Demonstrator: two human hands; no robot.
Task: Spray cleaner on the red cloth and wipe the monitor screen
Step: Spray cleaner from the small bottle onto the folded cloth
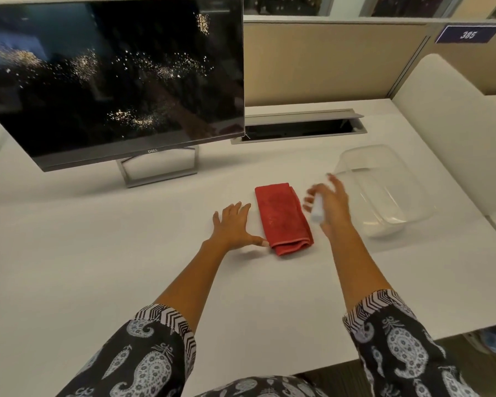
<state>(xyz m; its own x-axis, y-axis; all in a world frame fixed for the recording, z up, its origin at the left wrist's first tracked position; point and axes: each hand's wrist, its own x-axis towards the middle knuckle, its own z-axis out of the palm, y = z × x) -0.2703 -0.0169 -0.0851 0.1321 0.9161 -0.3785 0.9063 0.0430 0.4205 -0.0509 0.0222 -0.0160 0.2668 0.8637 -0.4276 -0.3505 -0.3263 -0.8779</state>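
Observation:
A folded red cloth [281,217] lies flat on the white desk [98,253], in front of me. My left hand [234,226] rests palm down on the desk just left of the cloth, fingers spread, thumb touching the cloth's near corner. My right hand [331,203] hovers right of the cloth, blurred, holding a small white spray bottle [317,210] that points toward the cloth. The dark monitor screen [112,78] stands at the back left, dotted with pale specks and smears.
A clear plastic bin [390,213] sits on the desk right of my right hand. An open cable tray [298,127] is set into the desk behind the cloth. A beige partition [327,61] closes the back. The monitor stand [158,167] rests at the back left.

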